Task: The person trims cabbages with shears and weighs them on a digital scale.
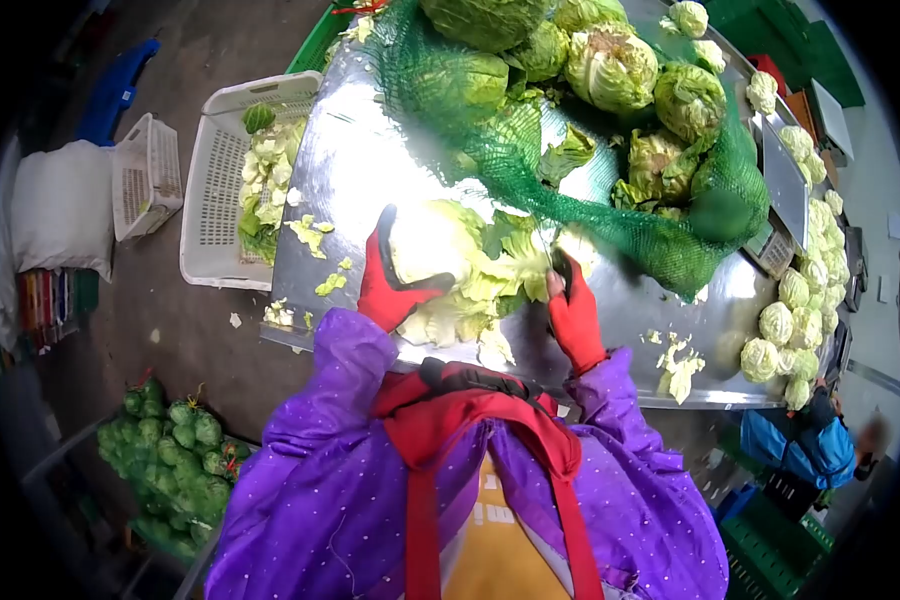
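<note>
A pale cabbage, washed out by glare, lies on the metal table in front of me. My left hand, in a red glove with dark finger parts, cups its left side, thumb and fingers apart around it. Loose outer leaves spread to the right of the cabbage. At their right edge is my right hand, also red-gloved, with its fingers closed and a bare thumb tip showing. What it grips is too small and blurred to make out. More torn leaves lie between my hands and my body.
A green net with several untrimmed cabbages covers the table's far side. Trimmed cabbages crowd the right edge. Left of the metal table stands a white crate containing leaves. Netted cabbages sit lower left; a person is lower right.
</note>
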{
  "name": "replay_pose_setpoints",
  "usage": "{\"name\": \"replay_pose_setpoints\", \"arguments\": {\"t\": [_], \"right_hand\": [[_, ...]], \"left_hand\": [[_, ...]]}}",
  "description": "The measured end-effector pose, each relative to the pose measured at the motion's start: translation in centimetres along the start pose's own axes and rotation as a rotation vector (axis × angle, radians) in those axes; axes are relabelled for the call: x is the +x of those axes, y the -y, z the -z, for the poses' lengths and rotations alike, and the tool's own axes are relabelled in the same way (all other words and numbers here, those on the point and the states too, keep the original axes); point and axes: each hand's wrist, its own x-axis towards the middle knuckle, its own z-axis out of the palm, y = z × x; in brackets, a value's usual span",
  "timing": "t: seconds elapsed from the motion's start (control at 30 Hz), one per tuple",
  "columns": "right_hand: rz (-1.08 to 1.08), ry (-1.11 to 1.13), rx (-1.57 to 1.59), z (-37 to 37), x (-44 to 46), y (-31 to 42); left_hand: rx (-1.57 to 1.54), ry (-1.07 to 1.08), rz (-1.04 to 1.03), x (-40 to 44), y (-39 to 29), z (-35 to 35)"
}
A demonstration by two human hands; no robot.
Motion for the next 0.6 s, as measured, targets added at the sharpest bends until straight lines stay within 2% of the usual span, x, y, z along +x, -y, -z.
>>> {"name": "replay_pose_setpoints", "arguments": {"t": [0.07,0.1,0.13,0.2,0.27,0.3,0.4,0.43,0.6], "right_hand": [[0.088,0.071,0.018,-0.4,1.3,4.9],[0.212,0.115,0.015,-1.2,2.4,4.8],[0.087,0.263,0.073,-1.6,3.3,6.7],[0.095,0.427,0.121,-2.7,4.6,7.3],[0.004,0.504,0.167,-3.0,5.1,7.6],[0.006,0.528,0.173,-3.1,5.2,7.7],[0.113,0.549,0.157,-3.0,5.1,8.0],[0.275,0.498,0.051,-4.0,5.2,6.4],[0.167,0.478,-0.164,-3.9,5.4,7.5]], "left_hand": [[0.174,0.075,-0.110,0.0,-0.5,-0.4],[0.281,0.121,-0.160,0.2,-0.5,-0.2],[0.389,0.166,-0.211,0.3,-0.5,-0.1],[0.386,0.167,-0.119,0.2,-0.5,-0.1],[0.373,0.110,-0.012,-0.3,-1.0,-0.2],[0.322,0.058,-0.048,-0.9,-2.9,-0.8],[0.409,-0.089,-0.051,-1.7,-1.1,-2.2],[0.398,-0.094,-0.082,-1.6,-0.7,-2.3],[0.400,-0.058,-0.053,-1.0,-0.6,-2.4]]}}
